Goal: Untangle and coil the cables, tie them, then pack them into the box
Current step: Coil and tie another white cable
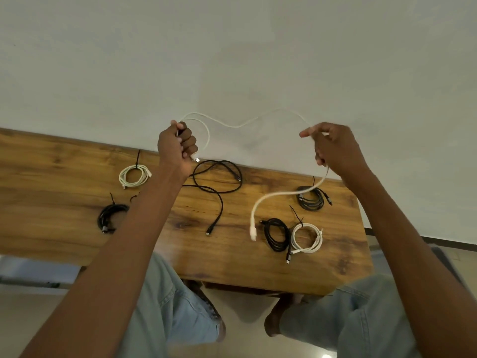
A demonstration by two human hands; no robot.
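Observation:
A long white cable stretches in the air between my two raised hands, above the far edge of the wooden table. My left hand grips one end in a fist, with a small loop above it and the plug sticking out below. My right hand pinches the cable farther along; its free end hangs down in a curve over the table. A loose black cable lies uncoiled in the middle of the table.
Tied coils lie around: a white coil and a black coil at left, a black coil, another black coil and a white coil at right. A plain wall rises behind the table. My knees show below its near edge.

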